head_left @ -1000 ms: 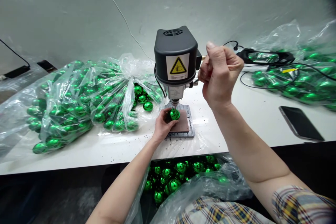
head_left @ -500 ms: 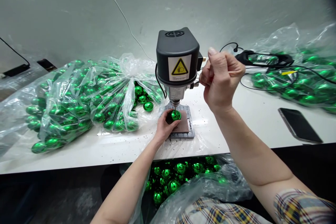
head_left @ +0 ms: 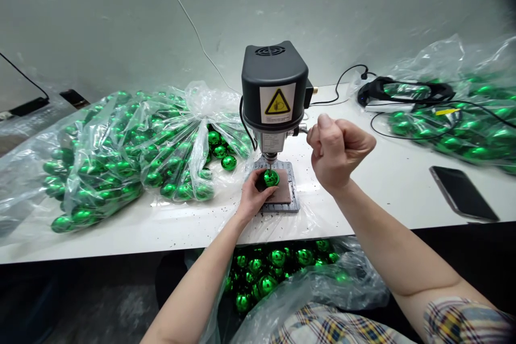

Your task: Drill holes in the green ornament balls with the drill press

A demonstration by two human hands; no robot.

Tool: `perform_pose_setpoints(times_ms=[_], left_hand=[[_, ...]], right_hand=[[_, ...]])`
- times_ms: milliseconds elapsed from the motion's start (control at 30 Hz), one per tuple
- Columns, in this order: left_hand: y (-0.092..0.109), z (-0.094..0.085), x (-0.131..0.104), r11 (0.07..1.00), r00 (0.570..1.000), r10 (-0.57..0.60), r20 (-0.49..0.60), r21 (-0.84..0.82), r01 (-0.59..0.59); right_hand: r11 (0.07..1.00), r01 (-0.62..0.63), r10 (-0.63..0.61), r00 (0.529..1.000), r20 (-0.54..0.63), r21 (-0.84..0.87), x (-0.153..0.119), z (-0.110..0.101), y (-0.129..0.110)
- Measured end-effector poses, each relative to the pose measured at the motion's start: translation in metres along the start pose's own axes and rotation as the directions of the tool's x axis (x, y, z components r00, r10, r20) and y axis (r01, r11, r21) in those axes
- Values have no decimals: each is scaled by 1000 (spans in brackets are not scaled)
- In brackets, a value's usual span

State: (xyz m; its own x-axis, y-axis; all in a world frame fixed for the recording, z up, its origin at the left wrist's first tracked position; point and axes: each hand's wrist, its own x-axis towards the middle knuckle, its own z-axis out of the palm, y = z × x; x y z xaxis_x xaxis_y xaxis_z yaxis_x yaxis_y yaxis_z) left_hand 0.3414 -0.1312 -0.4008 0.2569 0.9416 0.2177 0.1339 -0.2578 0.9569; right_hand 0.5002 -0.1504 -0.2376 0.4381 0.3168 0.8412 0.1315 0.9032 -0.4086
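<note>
A small drill press (head_left: 274, 86) with a dark motor housing and a yellow warning label stands on the white table. Under its chuck, my left hand (head_left: 255, 193) pinches a shiny green ball (head_left: 271, 177) between thumb and fingers. The ball rests on a brown pad (head_left: 284, 188) on the grey slotted base (head_left: 295, 199), and the thin bit comes down to its top. To the right of the housing, my right hand (head_left: 341, 153) is closed in a fist around the feed lever, which is mostly hidden by the fingers.
Clear plastic bags (head_left: 100, 172) of green balls lie on the left. Another bag (head_left: 463, 129) lies at the right behind cables and a black strap-like object (head_left: 407, 91). A phone (head_left: 463, 193) lies near the table edge. More balls (head_left: 278, 258) fill a bag below.
My right hand has moved down with the lever, and the bit has dropped toward the ball. My left hand keeps its hold on the ball.
</note>
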Motion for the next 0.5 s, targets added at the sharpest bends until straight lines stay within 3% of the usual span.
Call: perform_pose_setpoints(times_ms=[300,500], left_hand=[[-6,1,0,1000,1000,4,-7,-5,-4],[-5,1,1,1000,1000,-7,3,-28,7]], right_hand=[[982,190,-189,978,85,-7,-22,-16,16],[970,241,-242,962,128,21,-24,-20,20]])
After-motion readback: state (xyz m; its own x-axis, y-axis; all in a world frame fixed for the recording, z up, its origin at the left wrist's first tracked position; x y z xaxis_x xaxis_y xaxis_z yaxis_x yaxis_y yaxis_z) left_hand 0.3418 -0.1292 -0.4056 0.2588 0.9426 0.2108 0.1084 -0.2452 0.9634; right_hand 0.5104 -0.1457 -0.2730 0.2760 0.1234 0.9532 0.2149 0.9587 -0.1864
